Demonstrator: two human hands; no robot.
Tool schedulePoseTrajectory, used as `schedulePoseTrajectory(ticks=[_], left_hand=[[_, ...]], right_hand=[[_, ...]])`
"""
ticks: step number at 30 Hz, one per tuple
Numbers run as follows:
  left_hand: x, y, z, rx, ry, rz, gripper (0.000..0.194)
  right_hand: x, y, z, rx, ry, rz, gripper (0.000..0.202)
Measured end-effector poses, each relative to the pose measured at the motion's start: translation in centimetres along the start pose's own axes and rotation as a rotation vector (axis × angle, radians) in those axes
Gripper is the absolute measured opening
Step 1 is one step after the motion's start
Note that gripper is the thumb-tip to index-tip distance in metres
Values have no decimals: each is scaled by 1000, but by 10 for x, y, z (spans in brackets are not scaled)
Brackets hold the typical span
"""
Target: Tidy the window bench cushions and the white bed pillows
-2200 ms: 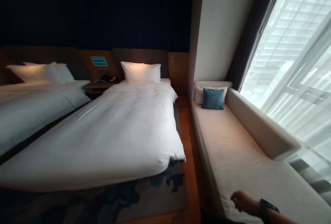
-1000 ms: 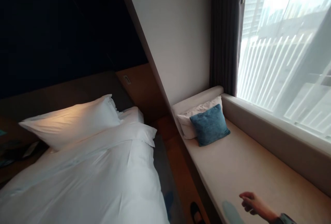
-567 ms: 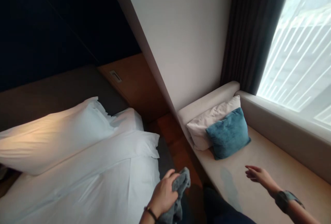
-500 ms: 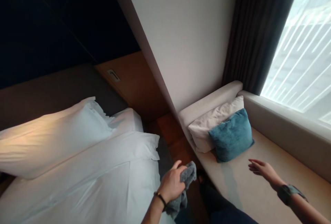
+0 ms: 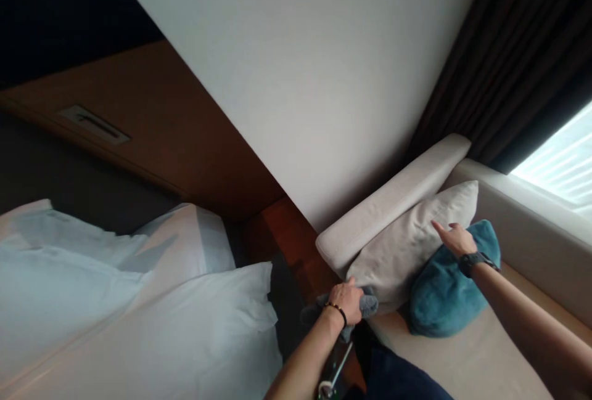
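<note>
Two soft pillows, one cream cloth pillow [image 5: 407,246] and one fuzzy blue pillow [image 5: 444,295], fill the couch's [image 5: 462,357] end corner. Left hand [image 5: 348,300] squeezes a gray rag [image 5: 365,306]; right hand [image 5: 456,238] lies flat and open on them. White bed [image 5: 139,326] sits nearby.

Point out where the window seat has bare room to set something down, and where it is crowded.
Free: the beige seat cushion in front of the teal pillow, under the right forearm, bordered by the backrest. Crowded: the corner by the armrest, filled by the cream pillow and teal pillow, with the right hand between them and the left hand pressing a grey cloth at the edge.
</note>
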State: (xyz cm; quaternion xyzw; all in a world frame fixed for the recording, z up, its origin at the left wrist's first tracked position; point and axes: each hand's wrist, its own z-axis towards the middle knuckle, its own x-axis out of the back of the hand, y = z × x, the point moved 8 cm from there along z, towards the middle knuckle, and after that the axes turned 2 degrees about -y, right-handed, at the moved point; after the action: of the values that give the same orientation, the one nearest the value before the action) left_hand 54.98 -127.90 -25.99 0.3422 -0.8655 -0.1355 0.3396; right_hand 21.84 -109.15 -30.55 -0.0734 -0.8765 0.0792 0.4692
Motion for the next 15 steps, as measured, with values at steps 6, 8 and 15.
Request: schedulePoseTrajectory(ticks=[6,8,15], left_hand=[[-32,18,-12,-247,-64,115,20],[-38,24,-19,-303,-104,113,20],[1,12,-18,-290,-117,126,23]], right_hand=[[-45,-25,31,-45,-182,-207,73],[-46,-26,35,-60,-196,-260,58],[-13,-42,40,-10,-142,-383,37]])
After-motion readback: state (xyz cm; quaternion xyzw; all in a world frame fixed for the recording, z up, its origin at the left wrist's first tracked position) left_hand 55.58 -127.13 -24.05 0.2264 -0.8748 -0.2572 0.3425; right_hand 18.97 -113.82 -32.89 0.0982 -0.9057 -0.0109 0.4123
